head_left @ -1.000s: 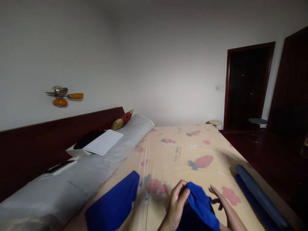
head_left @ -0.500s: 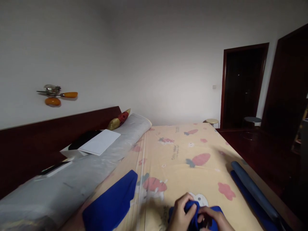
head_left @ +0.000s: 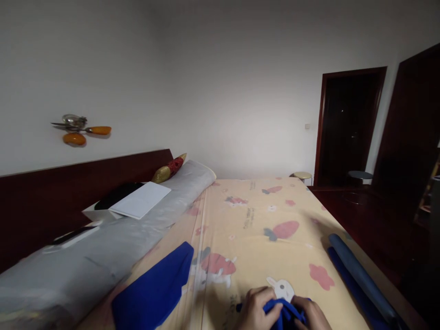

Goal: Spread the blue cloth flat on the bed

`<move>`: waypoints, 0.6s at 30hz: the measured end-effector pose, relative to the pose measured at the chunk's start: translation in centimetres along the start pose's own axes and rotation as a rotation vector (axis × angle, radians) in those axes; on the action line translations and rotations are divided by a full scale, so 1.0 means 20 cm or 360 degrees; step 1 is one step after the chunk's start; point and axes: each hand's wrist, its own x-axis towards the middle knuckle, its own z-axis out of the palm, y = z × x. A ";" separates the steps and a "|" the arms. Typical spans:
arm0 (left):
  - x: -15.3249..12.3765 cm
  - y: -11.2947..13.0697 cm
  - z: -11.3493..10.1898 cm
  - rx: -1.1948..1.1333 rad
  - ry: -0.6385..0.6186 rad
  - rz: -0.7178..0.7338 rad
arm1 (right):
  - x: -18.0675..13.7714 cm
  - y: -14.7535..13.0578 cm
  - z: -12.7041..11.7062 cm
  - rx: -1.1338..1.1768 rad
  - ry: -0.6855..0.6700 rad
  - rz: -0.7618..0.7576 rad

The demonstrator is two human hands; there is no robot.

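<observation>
Down at the near edge of the bed, the left hand [head_left: 256,311] and the right hand [head_left: 311,315] are pressed close together, both clenched on a small bunched piece of bright blue cloth [head_left: 283,314]; the cloth is crumpled into soft folds between the fingers, its colour a saturated royal blue, and only a little of it shows above the knuckles; it lies low on the pale yellow bedsheet printed with pink carrots and white rabbits [head_left: 261,215], just below a rabbit's head in the print. To the left, well apart from the hands, a larger flat piece of the same blue fabric [head_left: 153,293] lies spread on the sheet; beside it runs a long grey bolster in clear wrapping [head_left: 113,247] along the dark red wooden headboard [head_left: 68,192], with a white sheet of paper [head_left: 140,206] resting on top. On the right edge of the bed lie two long blue rolled tubes [head_left: 359,275], side by side.
</observation>
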 end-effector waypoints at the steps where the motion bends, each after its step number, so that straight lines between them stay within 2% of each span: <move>1: 0.01 -0.01 -0.02 -0.0049 0.0048 0.0015 | 0.01 0.01 -0.01 -0.0004 -0.0010 0.0029; 4: 0.05 -0.08 -0.10 -0.0268 0.0291 0.0029 | 0.04 0.07 -0.07 0.0035 0.0032 0.0049; 10: 0.12 -0.20 -0.27 -0.0602 0.0816 -0.0019 | 0.07 0.20 -0.28 -0.0086 0.0220 0.0093; 13: 0.12 -0.21 -0.32 -0.0569 0.0950 0.0007 | 0.05 0.20 -0.33 -0.0247 0.0411 0.0147; 18: 0.09 -0.25 -0.38 -0.0547 0.1090 -0.0010 | 0.01 0.21 -0.35 -0.0584 0.0710 0.0212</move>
